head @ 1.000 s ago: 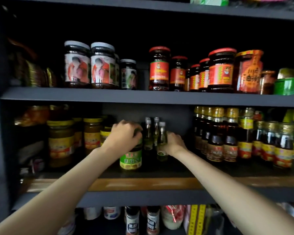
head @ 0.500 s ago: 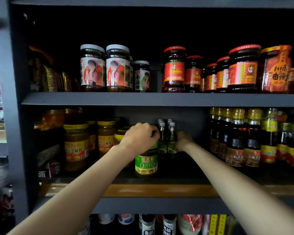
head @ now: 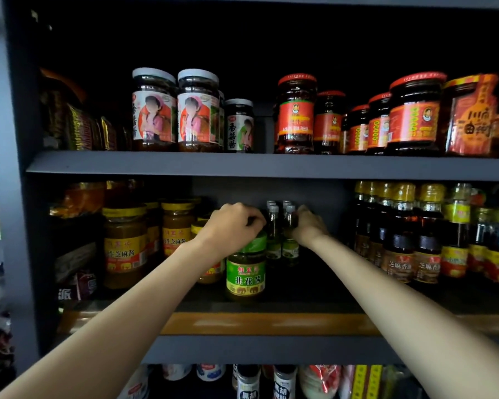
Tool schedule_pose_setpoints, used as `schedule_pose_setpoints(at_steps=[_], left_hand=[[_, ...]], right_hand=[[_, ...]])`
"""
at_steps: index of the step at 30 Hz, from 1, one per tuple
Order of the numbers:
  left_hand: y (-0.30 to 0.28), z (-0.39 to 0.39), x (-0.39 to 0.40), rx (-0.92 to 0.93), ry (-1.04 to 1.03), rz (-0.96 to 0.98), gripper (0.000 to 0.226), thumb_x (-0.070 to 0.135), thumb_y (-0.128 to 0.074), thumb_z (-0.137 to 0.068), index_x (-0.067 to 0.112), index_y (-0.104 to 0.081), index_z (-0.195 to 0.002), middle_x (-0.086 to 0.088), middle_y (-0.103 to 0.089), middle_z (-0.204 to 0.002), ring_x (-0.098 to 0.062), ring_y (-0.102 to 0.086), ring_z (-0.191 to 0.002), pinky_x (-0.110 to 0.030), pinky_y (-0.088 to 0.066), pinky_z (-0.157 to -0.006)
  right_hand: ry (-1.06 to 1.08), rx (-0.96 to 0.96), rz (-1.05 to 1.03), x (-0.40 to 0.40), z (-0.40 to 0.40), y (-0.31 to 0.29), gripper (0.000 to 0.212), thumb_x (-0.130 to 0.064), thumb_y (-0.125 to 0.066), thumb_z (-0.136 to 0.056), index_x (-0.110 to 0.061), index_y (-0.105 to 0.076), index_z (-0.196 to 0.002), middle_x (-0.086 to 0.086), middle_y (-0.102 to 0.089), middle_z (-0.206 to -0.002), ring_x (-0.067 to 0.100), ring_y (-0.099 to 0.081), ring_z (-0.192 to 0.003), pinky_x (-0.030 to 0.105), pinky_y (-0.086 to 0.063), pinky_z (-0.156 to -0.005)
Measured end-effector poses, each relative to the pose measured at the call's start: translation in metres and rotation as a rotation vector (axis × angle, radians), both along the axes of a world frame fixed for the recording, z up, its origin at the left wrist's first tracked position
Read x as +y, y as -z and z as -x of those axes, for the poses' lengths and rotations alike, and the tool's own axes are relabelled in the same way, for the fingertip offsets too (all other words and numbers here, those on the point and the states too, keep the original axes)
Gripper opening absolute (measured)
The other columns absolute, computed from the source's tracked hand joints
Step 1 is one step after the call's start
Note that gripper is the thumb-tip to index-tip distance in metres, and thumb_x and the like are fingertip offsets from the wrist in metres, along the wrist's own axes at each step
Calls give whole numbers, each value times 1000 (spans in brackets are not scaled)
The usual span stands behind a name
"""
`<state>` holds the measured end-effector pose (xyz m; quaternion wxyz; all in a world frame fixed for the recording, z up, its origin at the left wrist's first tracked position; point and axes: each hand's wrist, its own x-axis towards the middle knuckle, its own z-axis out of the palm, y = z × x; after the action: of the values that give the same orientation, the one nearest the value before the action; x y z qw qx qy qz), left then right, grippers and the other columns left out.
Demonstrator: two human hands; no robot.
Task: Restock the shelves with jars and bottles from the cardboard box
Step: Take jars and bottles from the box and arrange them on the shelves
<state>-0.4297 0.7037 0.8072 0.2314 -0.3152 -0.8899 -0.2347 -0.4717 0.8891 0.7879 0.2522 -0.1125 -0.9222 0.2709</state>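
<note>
Dark shelf (head: 265,165), green-labelled jar (head: 245,276), small bottles (head: 281,237)

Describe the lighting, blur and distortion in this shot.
Head view: dim overall, the upper shelf's back black; glare spots on the red-lidded jars; the left frame is smeared by blur; the wide lens bows the shelf edge. The left hand on the green jar and right hand by the small bottles stay fairly sharp.

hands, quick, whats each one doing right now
Left hand: closed over the top of the green-label jar, which stands on the shelf.
Right hand: fingers curled round the small clear bottles.
</note>
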Motion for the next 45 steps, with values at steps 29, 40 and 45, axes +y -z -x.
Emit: schedule_pose_setpoints(at_steps=[29, 40, 45], left_hand=[[-16, 14, 5, -69, -10, -51, 23, 17, -49, -92, 15, -70, -101, -4, -68, -106, -22, -59, -101, -33, -47, -90], [-1, 12, 11, -14, 22, -151, 23, 15, -50, -91, 14, -72, -96, -8, -70, -103, -26, -62, -101, -37, -47, -93], [8, -25, 17, 337, 33, -294, 26, 17, -46, -85, 14, -70, -94, -4, -69, -98, -24, -63, -93, -41, -49, -87]], right_hand=[[3, 76, 187, -28, 26, 0, 29, -35, -65, -85, -16, -67, -107, 12, -58, -127, 31, -51, -119, 36, -43, -99], [-58, 261, -21, -19, -30, -6, 20, -20, -63, -87, -10, -70, -103, 9, -66, -114, 26, -57, -111, 28, -40, -92], [-100, 304, -52, -23, -66, -2, 15, -14, -58, -88, -15, -69, -99, 7, -56, -111, 28, -51, -114, 24, -38, -90]])
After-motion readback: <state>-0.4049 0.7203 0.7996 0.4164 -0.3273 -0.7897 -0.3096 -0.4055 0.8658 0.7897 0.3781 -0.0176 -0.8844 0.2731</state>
